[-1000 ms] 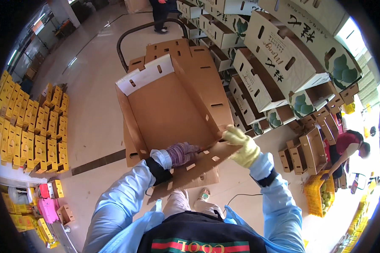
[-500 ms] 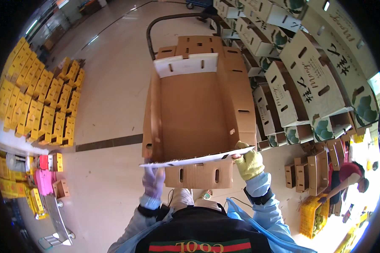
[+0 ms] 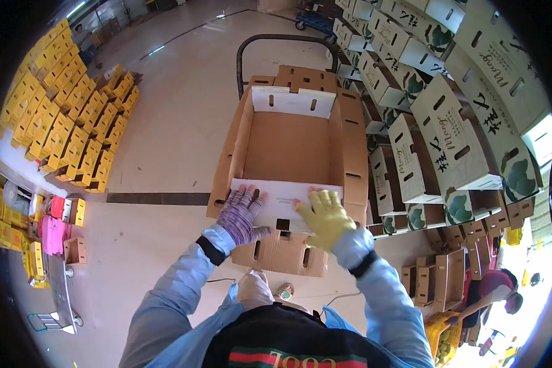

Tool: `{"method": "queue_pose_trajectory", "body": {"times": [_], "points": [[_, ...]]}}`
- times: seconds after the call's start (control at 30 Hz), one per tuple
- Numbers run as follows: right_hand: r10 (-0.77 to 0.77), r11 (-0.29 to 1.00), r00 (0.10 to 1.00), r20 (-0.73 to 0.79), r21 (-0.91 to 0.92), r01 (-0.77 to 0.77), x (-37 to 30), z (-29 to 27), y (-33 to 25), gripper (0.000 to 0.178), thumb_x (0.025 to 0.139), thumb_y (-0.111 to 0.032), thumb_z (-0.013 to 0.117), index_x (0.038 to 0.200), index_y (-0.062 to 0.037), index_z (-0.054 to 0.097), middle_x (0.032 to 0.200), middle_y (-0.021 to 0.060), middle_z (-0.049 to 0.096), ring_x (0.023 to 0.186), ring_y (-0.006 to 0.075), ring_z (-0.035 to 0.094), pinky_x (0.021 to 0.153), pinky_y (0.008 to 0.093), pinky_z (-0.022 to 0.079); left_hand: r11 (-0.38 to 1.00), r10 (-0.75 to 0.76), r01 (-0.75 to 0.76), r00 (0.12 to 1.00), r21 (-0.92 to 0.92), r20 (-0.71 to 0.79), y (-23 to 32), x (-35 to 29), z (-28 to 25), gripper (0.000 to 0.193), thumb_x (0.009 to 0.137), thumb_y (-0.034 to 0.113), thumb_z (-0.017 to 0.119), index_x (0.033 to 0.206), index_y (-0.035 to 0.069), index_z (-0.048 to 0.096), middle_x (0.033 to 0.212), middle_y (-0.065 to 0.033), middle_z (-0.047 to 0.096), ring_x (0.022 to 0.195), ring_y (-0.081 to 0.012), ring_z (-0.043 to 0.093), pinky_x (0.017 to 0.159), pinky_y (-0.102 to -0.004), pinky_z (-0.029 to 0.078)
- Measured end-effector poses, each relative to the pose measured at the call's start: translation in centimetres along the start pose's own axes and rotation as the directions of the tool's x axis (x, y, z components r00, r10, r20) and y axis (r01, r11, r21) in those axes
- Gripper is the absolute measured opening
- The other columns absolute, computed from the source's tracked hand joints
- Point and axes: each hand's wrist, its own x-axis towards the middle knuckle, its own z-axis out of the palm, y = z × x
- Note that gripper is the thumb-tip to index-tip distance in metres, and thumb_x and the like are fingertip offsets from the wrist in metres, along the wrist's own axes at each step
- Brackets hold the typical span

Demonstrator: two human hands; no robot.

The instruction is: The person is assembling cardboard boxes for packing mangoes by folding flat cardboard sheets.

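Observation:
A brown cardboard box lies open-topped in front of me, with white inner end faces and brown side flaps folded outward. Its near end panel, white with a small square cutout, is tipped inward over the box. My left hand, in a purple striped glove, presses on the panel's left part with spread fingers. On the panel's right part rests my right hand, in a yellow glove, fingers stretched out. Below the panel a slotted brown flap reaches toward me. Neither hand grips anything.
The box sits by a cart's black handle. White printed cartons are stacked at right. Yellow boxes stand in rows at left, above a flatbed trolley. At lower right, a person bends over a yellow crate of green fruit.
The near end panel has folded inward and down. Both hands have let go of its edge and now lie flat on it with fingers stretched.

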Motion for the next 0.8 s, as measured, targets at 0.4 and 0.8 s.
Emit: {"method": "queue_pose_trajectory", "body": {"times": [0.4, 0.8], "points": [[0.068, 0.996, 0.975, -0.211, 0.074, -0.053, -5.7, 9.6, -4.8, 0.039, 0.082, -0.018, 0.053, 0.122, -0.0169, 0.056, 0.111, 0.0181, 0.058, 0.101, 0.0358, 0.056, 0.086, 0.0471, 0.048, 0.979, -0.149, 0.055, 0.855, 0.198, 0.496, 3.4, -5.0, 3.9, 0.080, 0.074, 0.028, 0.070, 0.145, 0.022, 0.032, 0.139, -0.0222, 0.037, 0.131, -0.0430, 0.033, 0.111, -0.0492, 0.025], [0.733, 0.621, 0.679, -0.038, 0.444, -0.646, 2.4, -2.6, 4.1, 0.053, 0.082, -0.035, 0.062, 0.124, -0.0067, 0.046, 0.118, 0.0206, 0.057, 0.106, 0.0366, 0.058, 0.086, 0.0450, 0.049, 0.977, -0.135, -0.003, 0.766, 0.214, 0.629, 0.9, -1.9, -1.1, 0.019, 0.089, 0.023, 0.052, 0.101, 0.012, 0.062, 0.099, -0.0105, 0.067, 0.099, -0.0291, 0.064, 0.080, -0.0446, 0.052]]}}
